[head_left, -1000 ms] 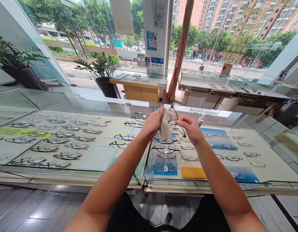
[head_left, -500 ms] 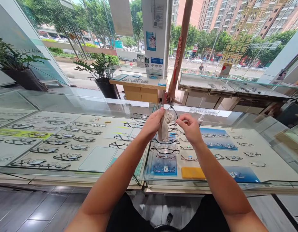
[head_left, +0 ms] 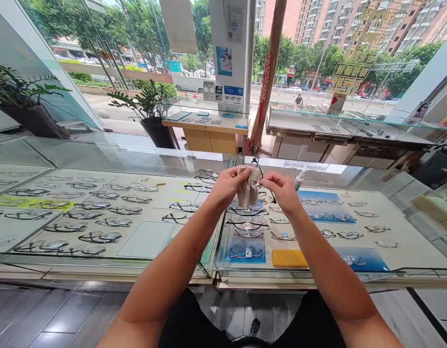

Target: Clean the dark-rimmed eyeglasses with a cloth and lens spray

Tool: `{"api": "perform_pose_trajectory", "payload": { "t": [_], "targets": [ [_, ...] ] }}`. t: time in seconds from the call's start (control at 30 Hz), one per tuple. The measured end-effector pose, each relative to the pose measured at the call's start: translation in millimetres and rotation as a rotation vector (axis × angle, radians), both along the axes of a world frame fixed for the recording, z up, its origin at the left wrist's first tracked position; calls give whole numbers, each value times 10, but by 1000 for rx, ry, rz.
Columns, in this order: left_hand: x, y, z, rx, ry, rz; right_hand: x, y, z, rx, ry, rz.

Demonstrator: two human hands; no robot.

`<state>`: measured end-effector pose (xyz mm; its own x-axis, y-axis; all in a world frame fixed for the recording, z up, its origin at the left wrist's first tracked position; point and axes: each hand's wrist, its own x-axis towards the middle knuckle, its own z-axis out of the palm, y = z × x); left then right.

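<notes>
- Two hands are held close together above the glass case (head_left: 419, 246), with the cloth and the glasses between them.
- The cloth (head_left: 247, 192) is pinched by the left hand (head_left: 227, 187), thumb on the near side, and its lower end is left hanging below the grip.
- The glasses (head_left: 260, 170) are partly hidden by the cloth; a dark curved part is seen at its right side, between the two grips.
- That dark part is pinched at the fingertips of the right hand (head_left: 282, 192).
- The bottle (head_left: 299, 180) is seen just beyond the right hand.
</notes>
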<state>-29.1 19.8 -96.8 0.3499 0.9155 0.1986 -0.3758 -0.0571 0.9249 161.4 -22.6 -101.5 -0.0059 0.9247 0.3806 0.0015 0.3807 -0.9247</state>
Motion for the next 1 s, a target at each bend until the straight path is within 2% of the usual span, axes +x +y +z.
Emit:
{"api": "perform_pose_trajectory", "payload": {
  "t": [0.33, 0.7, 0.9, 1.0],
  "targets": [
    [-2, -38, 48, -16, -88, -43, 27, 22, -11, -7, 77, 78],
    [0, -21, 28, 12, -24, -61, 20, 22, -19, 40, 71, 127],
    [-17, -33, 60, 117, -2, 67, 24, 30, -35, 38, 73, 125],
    [-23, -30, 71, 159, 9, 89, 28, 30, -47, 18, 60, 154]
  ]
}}
